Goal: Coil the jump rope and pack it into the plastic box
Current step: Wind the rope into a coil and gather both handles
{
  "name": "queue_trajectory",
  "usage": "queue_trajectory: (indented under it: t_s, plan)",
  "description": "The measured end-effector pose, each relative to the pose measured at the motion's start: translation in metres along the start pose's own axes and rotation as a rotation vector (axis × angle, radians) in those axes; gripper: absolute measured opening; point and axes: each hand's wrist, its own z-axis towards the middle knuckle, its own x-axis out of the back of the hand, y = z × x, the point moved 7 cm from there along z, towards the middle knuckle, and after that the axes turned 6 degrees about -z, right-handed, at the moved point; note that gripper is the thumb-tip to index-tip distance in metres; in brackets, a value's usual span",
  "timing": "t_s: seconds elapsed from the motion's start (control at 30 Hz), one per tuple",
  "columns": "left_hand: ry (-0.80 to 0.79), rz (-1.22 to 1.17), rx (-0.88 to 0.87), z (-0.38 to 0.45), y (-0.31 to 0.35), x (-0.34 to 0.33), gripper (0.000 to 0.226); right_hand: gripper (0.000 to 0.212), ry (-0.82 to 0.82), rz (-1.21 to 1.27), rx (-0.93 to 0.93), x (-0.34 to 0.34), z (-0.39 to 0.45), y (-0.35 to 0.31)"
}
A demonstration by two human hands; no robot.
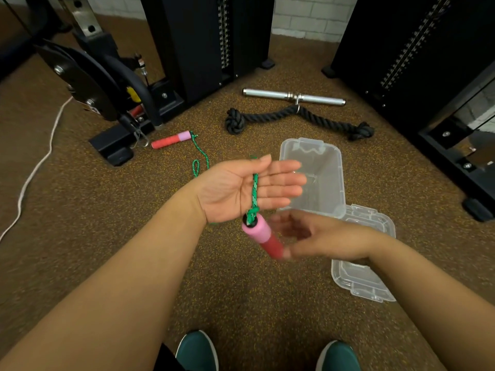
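Gym floor (80, 236), speckled brown rubber, black weight stacks all round. Left hand (241, 188) is palm up, fingers (284, 180) straight and together, and the green cord (255, 191) of the jump rope simply drapes across the palm. No grip on it at all. Just below hangs the near handle (261, 238), pink foam over red, dangling by its knot. The right hand (321, 236) is blurred beside that handle; its fingers look loosely curled and I cannot tell whether they touch it.

From the palm the cord trails away to the floor, looping to the far handle (171, 140) by the machine base.

Handling, as I judge it: the cord is thin, limp and light, so it will slide off an open palm; the foam handles are soft, grippy and carry the weight. Best to take hold of a handle and wind the cord around the other hand.

The plastic box (329, 167) sits open just beyond the hands, its lid (359, 285) beside it.
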Motion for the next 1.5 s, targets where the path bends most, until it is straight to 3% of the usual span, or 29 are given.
queue_trajectory:
  t_s: [0.07,0.13,0.23,0.37,0.47,0.6,0.73,0.87,1.07,1.17,1.27,1.4,1.5]
  plan:
    - [-0.08,0.04,0.077,-0.002,-0.006,-0.009,0.041,0.044,0.245,0.084,0.107,0.026,-0.007,-0.018]
    - [-0.153,0.082,0.157,-0.005,-0.014,-0.018,0.041,0.049,0.394,0.21,0.26,0.042,-0.016,-0.036]
    - [-0.242,0.153,0.258,-0.007,-0.025,-0.031,0.041,0.055,0.355,0.136,0.465,0.036,-0.02,-0.06]
    - [-0.314,0.166,0.319,-0.011,-0.031,-0.042,0.038,0.035,0.283,0.087,0.47,0.029,-0.013,-0.058]
    - [-0.225,0.17,0.23,-0.012,-0.022,-0.033,0.041,0.012,0.377,0.184,0.385,0.046,-0.019,-0.05]
    - [-0.063,0.173,0.099,-0.01,-0.008,-0.023,0.045,0.015,0.636,0.105,0.34,0.061,-0.028,-0.042]
    - [0.095,0.083,-0.09,-0.006,0.008,-0.017,0.045,0.023,0.582,-0.339,0.25,0.024,-0.012,-0.029]
    - [0.251,-0.002,-0.228,-0.007,0.019,0.0,0.046,0.032,0.566,-0.588,0.315,0.008,-0.011,-0.037]
    - [0.407,0.184,-0.232,-0.008,0.021,0.012,0.053,0.032,0.587,-0.855,0.475,-0.004,-0.023,-0.067]
    - [0.461,0.314,-0.215,-0.007,0.019,0.014,0.06,0.027,0.553,-0.755,0.555,-0.006,-0.03,-0.081]
    - [0.446,0.362,-0.196,-0.007,0.015,0.014,0.069,0.026,0.55,-0.503,0.58,0.007,-0.039,-0.089]
    - [0.328,0.423,-0.09,-0.004,0.004,0.008,0.077,0.023,0.541,-0.121,0.524,0.035,-0.044,-0.09]
    - [0.189,0.599,0.033,-0.002,-0.005,-0.004,0.079,0.02,0.676,-0.137,0.453,0.058,-0.044,-0.084]
